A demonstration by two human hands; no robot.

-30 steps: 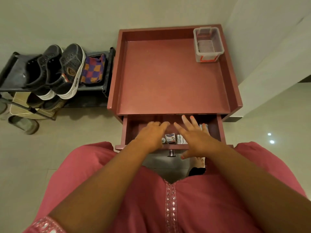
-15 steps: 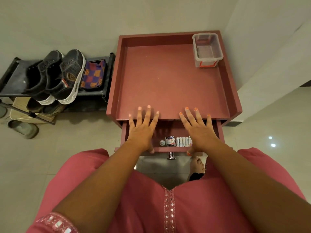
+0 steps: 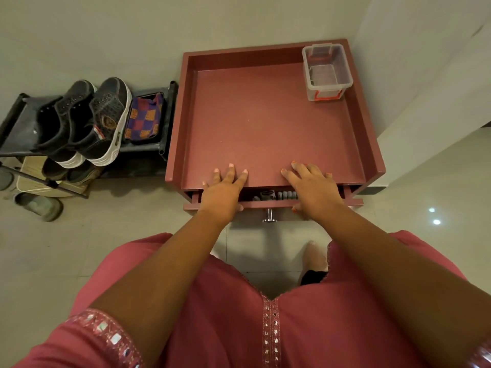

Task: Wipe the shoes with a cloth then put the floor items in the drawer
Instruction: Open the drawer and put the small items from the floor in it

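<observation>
- Two hands work the drawer [image 3: 271, 204] in the head view: the left hand [image 3: 221, 189] at 9 o'clock of the knob [image 3: 269, 215] and the right hand [image 3: 313, 192] at 3 o'clock. Fingers are spread flat over the cabinet top [image 3: 265, 123], thumbs hooked on the drawer front, holding nothing; I judge this evens out a closing push.
- Small items [image 3: 276, 195] lie inside the narrow gap left open.
- Shoes [image 3: 95, 120] sit on the rack [image 3: 164, 123] at 9 o'clock of the cabinet, the checked cloth [image 3: 144, 116] just beside them.
- A clear box [image 3: 326, 70] stands at the top's 1 o'clock corner.
</observation>
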